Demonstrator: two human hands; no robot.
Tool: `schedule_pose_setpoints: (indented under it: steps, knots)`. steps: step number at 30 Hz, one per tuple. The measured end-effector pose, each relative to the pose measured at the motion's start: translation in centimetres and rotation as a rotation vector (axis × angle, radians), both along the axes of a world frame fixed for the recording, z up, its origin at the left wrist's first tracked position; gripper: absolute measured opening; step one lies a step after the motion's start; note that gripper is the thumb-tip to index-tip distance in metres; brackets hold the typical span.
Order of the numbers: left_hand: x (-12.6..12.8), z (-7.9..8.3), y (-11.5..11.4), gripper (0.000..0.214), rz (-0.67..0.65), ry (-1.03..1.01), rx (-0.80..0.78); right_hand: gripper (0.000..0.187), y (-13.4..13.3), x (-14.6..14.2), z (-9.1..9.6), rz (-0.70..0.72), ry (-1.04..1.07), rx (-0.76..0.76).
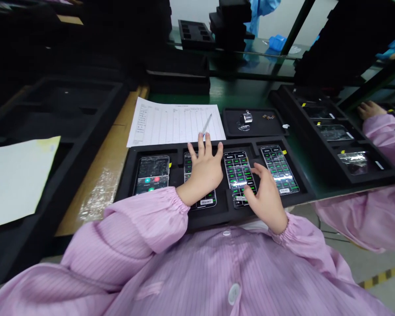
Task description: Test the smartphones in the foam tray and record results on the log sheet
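Over a black foam tray, two bare hands spread across lit phones

Four smartphones lie in the tray's pockets, their screens mostly showing grids of green labels. The left hand is open, fingers splayed, covering most of the second phone from the left. The right hand is also open, curved fingers resting on the third phone, with the far-right phone just beside it. Neither hand is clamped on anything.

A pen lies just past the left fingertips on a printed form, though whether they touch it is hard to tell. Farther right, a tally counter sits in a small black tray.

A stray palm or finger could trigger the wrong screen label, and pressure could shift a phone in its pocket. The pen's tip could scratch glass if dragged across.
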State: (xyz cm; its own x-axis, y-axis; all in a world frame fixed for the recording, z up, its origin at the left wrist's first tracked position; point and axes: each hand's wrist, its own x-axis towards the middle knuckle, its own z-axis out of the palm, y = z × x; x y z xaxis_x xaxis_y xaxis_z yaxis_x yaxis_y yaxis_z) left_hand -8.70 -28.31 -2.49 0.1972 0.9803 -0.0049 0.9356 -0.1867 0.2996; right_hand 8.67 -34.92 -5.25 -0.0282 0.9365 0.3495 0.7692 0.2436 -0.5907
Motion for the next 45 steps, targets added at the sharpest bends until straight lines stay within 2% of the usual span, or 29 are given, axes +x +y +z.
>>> schedule_pose_setpoints:
  steps: [5, 8, 10, 13, 15, 17, 21, 25, 28, 34, 39, 42, 45]
  knots:
    - [-0.1, 0.1, 0.2, 0.076, -0.020, 0.043, -0.004, 0.056, -0.5, -0.3, -0.3, 0.025, -0.051, 0.023]
    - [-0.3, 0.9, 0.0, 0.078, -0.032, 0.025, -0.015, 0.053, 0.2, 0.8, 0.3, 0.078, -0.086, 0.029]
    - [-0.6, 1.8, -0.5, 0.077, -0.034, -0.022, 0.020, 0.049, 2.1, 2.9, 1.1, 0.060, -0.133, 0.081]
    - [-1.5, 3.3, -1.8, 0.070, -0.011, -0.113, 0.125, 0.038, 7.0, 7.6, 2.2, -0.022, -0.287, 0.163]
    - [-2.4, 4.1, -3.1, 0.063, -0.001, -0.168, 0.194, 0.031, 10.5, 10.6, 2.5, -0.073, -0.389, 0.091]
    - [-3.6, 4.7, -4.6, 0.059, -0.004, -0.207, 0.239, 0.030, 13.0, 12.6, 2.3, -0.053, -0.421, -0.014]
    - [-6.5, 4.8, -7.5, 0.055, 0.024, -0.257, 0.260, 0.029, 14.7, 13.6, 1.1, -0.012, -0.391, -0.083]
    - [-9.4, 4.0, -9.3, 0.052, 0.092, -0.313, 0.272, 0.036, 14.5, 13.3, 0.2, -0.002, -0.315, -0.110]
    - [-11.3, 3.3, -10.3, 0.051, 0.174, -0.360, 0.284, 0.042, 13.5, 13.6, 0.0, -0.006, -0.240, -0.145]
    - [-14.6, 1.9, -11.7, 0.060, 0.455, -0.415, 0.242, 0.044, 7.6, 14.1, -0.7, -0.123, -0.109, -0.146]
    - [-15.9, 0.0, -12.0, 0.069, 0.616, -0.415, 0.306, 0.045, 4.6, 13.5, -1.1, -0.237, -0.031, -0.134]
    - [-16.0, -1.3, -12.0, 0.068, 0.639, -0.416, 0.372, 0.043, 4.2, 12.9, -1.0, -0.258, 0.025, -0.131]
    - [-15.8, -2.5, -12.1, 0.060, 0.640, -0.524, 0.434, 0.042, 3.8, 12.2, -0.9, -0.302, 0.042, -0.136]
